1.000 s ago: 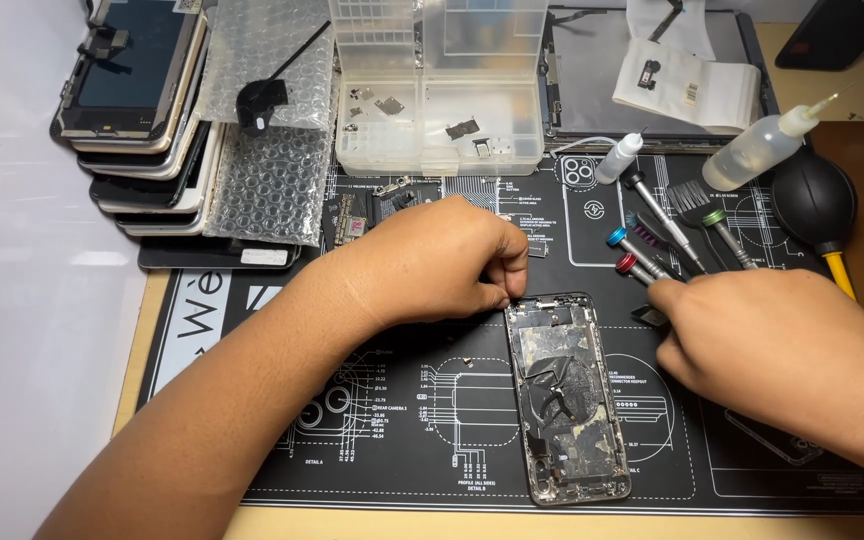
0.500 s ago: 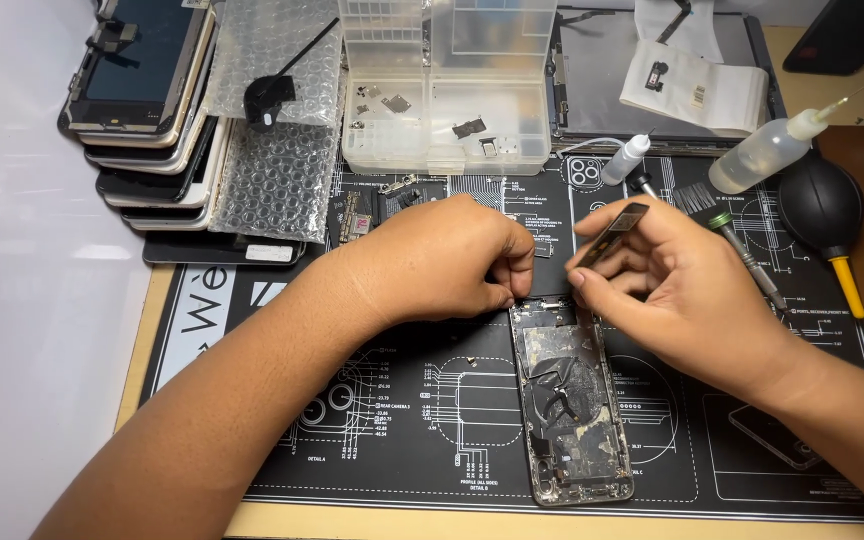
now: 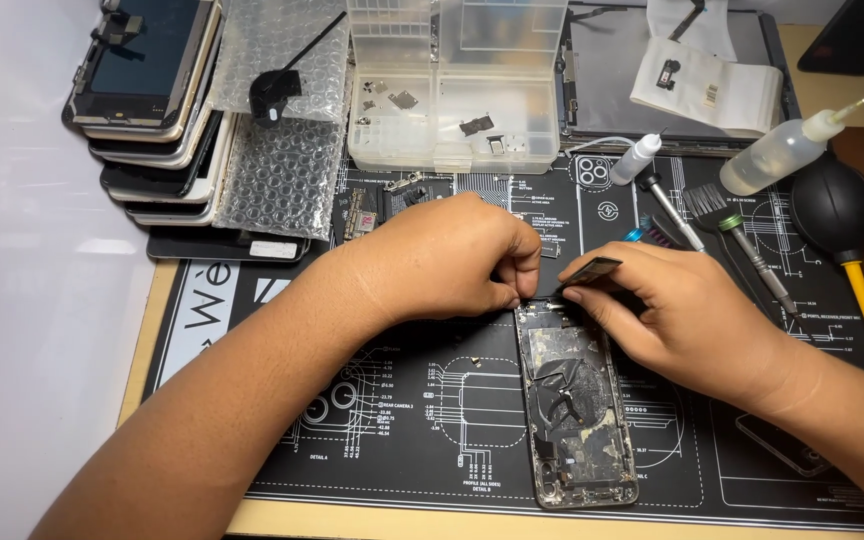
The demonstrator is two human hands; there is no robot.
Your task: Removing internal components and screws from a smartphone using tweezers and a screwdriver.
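Left hand (image 3: 442,260) fingers pinch the top edge of the opened, residue-crusted phone housing (image 3: 577,400). Right hand (image 3: 687,320) grips a thin dark flat pry tool (image 3: 592,270), tip just above that edge. Housing's long axis runs toward the wearer; both hands sit at its far end.

The left hand (image 3: 447,260) lay knuckles up, fingers curled and pinched together at their tips, forearm stretching in from the lower left. The right hand (image 3: 682,315) faced it closely, thumb and forefinger pinched, forearm entering from the lower right.
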